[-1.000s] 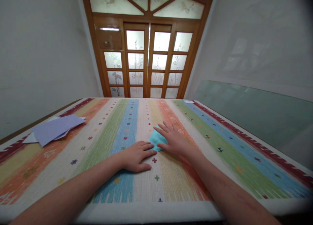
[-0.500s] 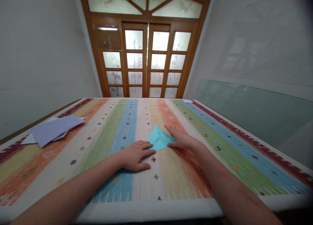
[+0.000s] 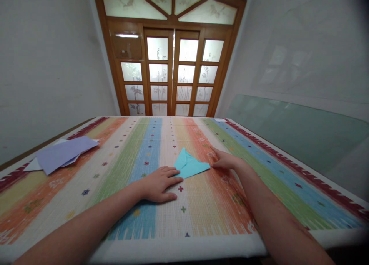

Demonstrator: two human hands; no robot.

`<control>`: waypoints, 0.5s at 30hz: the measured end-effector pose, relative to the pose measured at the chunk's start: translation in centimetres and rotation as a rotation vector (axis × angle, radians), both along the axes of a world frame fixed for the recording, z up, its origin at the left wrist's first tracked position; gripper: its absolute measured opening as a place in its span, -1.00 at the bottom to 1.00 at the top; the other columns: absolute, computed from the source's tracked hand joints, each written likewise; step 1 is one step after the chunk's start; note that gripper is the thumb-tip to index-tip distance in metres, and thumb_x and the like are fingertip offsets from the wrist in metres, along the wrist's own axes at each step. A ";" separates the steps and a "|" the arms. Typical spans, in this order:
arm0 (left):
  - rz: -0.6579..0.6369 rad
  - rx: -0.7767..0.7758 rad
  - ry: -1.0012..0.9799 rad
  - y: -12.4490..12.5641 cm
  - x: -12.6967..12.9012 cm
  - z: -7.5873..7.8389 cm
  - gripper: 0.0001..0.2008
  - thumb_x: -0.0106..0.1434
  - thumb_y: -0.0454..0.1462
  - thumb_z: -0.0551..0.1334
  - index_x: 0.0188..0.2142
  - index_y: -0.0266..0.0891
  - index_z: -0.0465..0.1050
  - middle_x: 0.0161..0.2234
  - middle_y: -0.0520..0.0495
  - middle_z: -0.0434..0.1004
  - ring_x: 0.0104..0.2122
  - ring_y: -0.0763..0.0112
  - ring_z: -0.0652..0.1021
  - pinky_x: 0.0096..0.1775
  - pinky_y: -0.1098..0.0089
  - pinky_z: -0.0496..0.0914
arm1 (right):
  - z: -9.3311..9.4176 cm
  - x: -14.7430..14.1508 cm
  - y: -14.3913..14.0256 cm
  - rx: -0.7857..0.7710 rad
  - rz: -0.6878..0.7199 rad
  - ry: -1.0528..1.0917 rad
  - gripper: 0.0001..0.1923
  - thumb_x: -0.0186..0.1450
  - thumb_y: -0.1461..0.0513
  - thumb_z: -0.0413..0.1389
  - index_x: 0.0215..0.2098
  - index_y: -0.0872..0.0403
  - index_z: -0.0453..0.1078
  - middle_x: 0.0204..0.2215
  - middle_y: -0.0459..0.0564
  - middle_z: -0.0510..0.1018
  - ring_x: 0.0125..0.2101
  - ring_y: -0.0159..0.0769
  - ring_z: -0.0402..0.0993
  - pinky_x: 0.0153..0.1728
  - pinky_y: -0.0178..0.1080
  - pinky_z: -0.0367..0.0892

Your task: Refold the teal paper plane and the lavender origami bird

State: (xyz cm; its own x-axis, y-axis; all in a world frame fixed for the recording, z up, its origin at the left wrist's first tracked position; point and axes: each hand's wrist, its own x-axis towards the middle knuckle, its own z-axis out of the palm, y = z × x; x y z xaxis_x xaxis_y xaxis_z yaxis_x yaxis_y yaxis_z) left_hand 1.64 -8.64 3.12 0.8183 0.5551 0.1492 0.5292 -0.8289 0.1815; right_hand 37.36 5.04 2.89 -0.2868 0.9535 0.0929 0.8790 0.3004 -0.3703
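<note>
1. The folded teal paper (image 3: 190, 166) lies flat on the striped tablecloth (image 3: 259, 173).
2. Left hand (image 3: 160, 183) is spread flat, fingertips pinning the paper's near-left corner, not gripping.
3. Right hand (image 3: 227, 162) sits flat just right of the paper's tip, holding nothing.

A wooden glazed door (image 3: 172, 71) stands between pale walls (image 3: 49, 65) behind the striped table (image 3: 201, 203).

Folded paper between two hands on the table.
The folded paper (image 3: 190, 166) lies mid-table (image 3: 201, 215); the left hand (image 3: 160, 183) rests flat at its near left corner, the right hand (image 3: 226, 161) just beside its right tip. Loose sheets (image 3: 62, 153) lie far left; a door (image 3: 171, 71) stands behind the table.
</note>
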 end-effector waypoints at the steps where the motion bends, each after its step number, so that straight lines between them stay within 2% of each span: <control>1: 0.001 0.001 0.004 0.0 0.0 0.0 -0.32 0.27 0.10 0.13 0.29 -0.12 0.17 0.29 -0.23 0.17 0.24 -0.05 0.25 0.22 -0.02 0.10 | 0.3 -0.1 0.0 0.006 -0.037 0.015 -0.11 0.04 0.26 0.23 0.34 0.04 0.13 0.13 0.17 0.44 -0.02 0.02 0.47 -0.08 -0.11 0.37; 3: 0.003 0.003 0.009 0.1 0.0 -0.1 -0.32 0.27 0.10 0.13 0.29 -0.12 0.18 0.29 -0.24 0.17 0.24 -0.06 0.26 0.22 -0.03 0.10 | 1.1 -0.7 -0.1 0.094 -0.134 0.063 -0.27 0.16 0.26 0.11 0.31 0.07 0.17 0.13 0.19 0.43 0.00 0.01 0.45 -0.09 -0.09 0.35; 5: 0.003 0.001 0.006 0.1 0.0 0.0 -0.32 0.27 0.10 0.12 0.29 -0.13 0.18 0.29 -0.24 0.18 0.23 -0.06 0.26 0.22 -0.03 0.10 | 2.0 -1.8 -0.6 0.245 -0.181 0.144 -0.43 0.24 0.25 0.00 0.24 0.04 0.27 0.03 0.14 0.51 -0.09 -0.09 0.49 -0.13 -0.13 0.35; 7: 0.000 -0.002 -0.004 0.0 0.0 0.1 -0.33 0.27 0.10 0.12 0.28 -0.12 0.18 0.29 -0.24 0.19 0.23 -0.06 0.27 0.21 -0.03 0.10 | 2.6 -3.5 -1.6 0.274 -0.031 0.189 -0.53 0.31 0.19 -0.05 0.16 0.03 0.37 -0.17 0.07 0.60 -0.26 -0.19 0.52 -0.22 -0.19 0.35; 9: 0.001 -0.005 -0.017 -0.1 0.0 0.2 -0.33 0.27 0.10 0.13 0.28 -0.11 0.19 0.29 -0.23 0.19 0.23 -0.05 0.27 0.21 -0.02 0.10 | 2.8 -5.6 -3.1 0.186 0.220 0.150 -0.58 0.34 0.12 -0.04 0.10 0.01 0.43 -0.29 0.01 0.62 -0.35 -0.24 0.51 -0.28 -0.24 0.34; 11: 0.003 -0.007 -0.025 -0.2 0.1 0.3 -0.34 0.27 0.09 0.14 0.28 -0.10 0.19 0.29 -0.22 0.19 0.23 -0.04 0.27 0.21 -0.01 0.10 | 2.8 -7.7 -4.7 0.103 0.400 0.086 -0.60 0.33 0.11 0.00 0.07 -0.02 0.46 -0.27 -0.01 0.63 -0.36 -0.26 0.51 -0.29 -0.26 0.32; 15: 0.001 -0.009 -0.037 -0.1 0.1 0.4 -0.34 0.26 0.07 0.16 0.27 -0.11 0.20 0.27 -0.21 0.23 0.22 -0.03 0.28 0.22 0.01 0.10 | 2.5 -10.6 -7.1 0.024 0.551 -0.014 -0.62 0.32 0.14 0.03 0.06 -0.05 0.47 -0.17 0.00 0.64 -0.25 -0.22 0.54 -0.22 -0.27 0.30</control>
